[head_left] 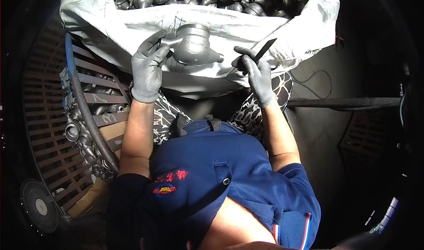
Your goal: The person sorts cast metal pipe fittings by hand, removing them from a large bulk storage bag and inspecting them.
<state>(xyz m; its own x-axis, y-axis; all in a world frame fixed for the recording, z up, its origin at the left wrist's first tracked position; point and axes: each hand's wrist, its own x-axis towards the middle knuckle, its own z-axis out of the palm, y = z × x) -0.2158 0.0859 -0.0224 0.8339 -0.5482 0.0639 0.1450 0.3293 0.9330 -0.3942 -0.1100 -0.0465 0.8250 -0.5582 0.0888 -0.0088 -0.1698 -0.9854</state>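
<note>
Navy shirt [198, 161] lay nearest. I noted left hand [148, 71] pinching a grey casting [192, 46] by its spout [173, 42], presumably leaving its body exposed; right hand [259, 75] gripped a dark flat tool [266, 48].

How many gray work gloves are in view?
2: one glove on the left hand, holding a gray metal casting by its side pipe; one on the right hand, gripping a dark blade. Others may hide in shadow.
</note>
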